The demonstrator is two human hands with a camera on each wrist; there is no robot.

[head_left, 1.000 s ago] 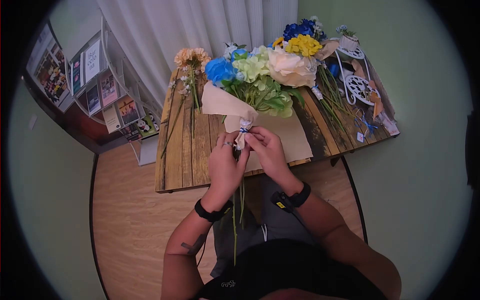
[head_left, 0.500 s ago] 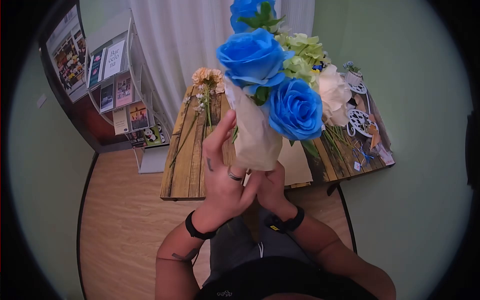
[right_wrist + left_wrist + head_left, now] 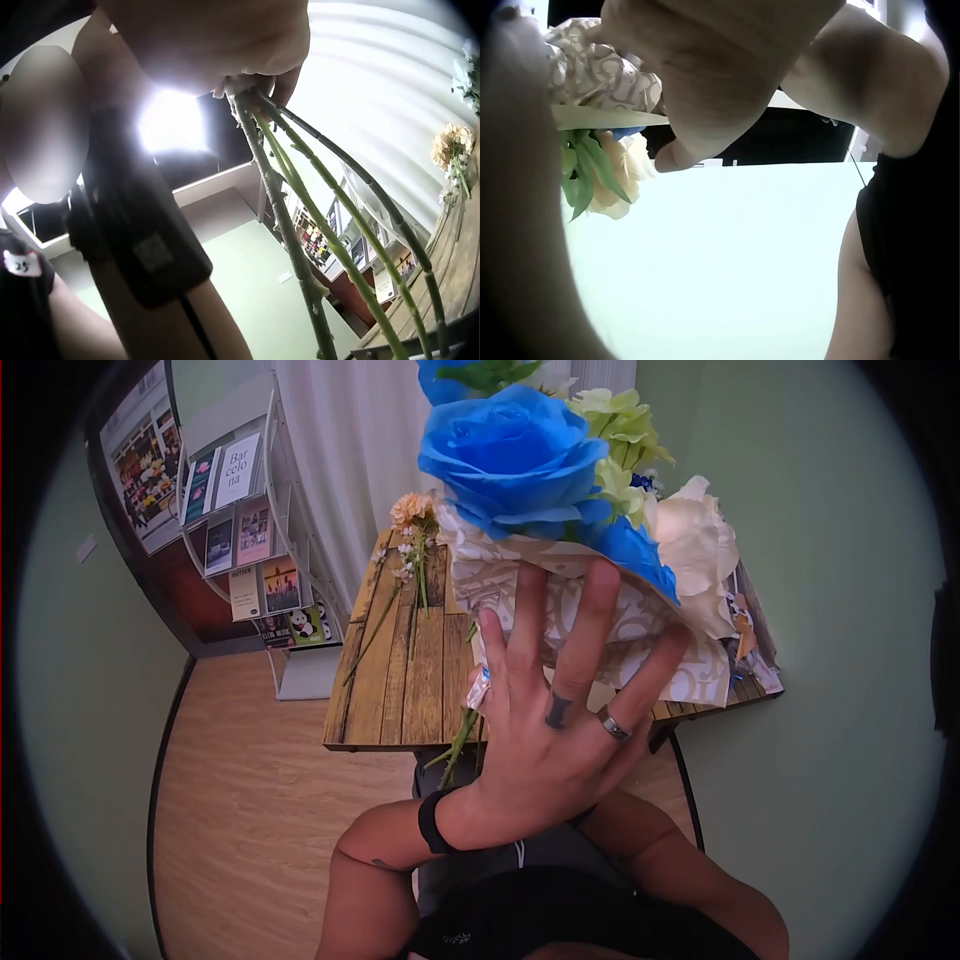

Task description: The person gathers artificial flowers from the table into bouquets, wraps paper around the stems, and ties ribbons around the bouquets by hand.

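A bouquet of blue roses (image 3: pixel 515 450), pale green hydrangea-like blooms (image 3: pixel 620 430) and a large cream flower (image 3: pixel 690 540) is held up in front of me. Its wrapping paper (image 3: pixel 630 630), patterned on this side, is beige. My left hand (image 3: pixel 545 730) lies across the paper with spread, fairly straight fingers touching it. In the right wrist view my right hand (image 3: pixel 225 45) grips the bouquet right at the top of its green stems (image 3: pixel 322 202), which hang below. The head view hides that hand behind the left. A shiny binding (image 3: pixel 478 688) shows beside my left fingers.
A wooden table (image 3: pixel 420 700) stands behind the bouquet, with peach flowers (image 3: pixel 412 510) and loose stems at its left. A wire rack of brochures (image 3: pixel 250 540) stands farther left by the curtain (image 3: pixel 350 460). Torn paper scraps (image 3: pixel 745 640) lie at the table's right end.
The bouquet has risen from over the table towards me and turned, bringing the blue roses close. My left hand has left the binding and spread over the paper; the right has slipped behind.
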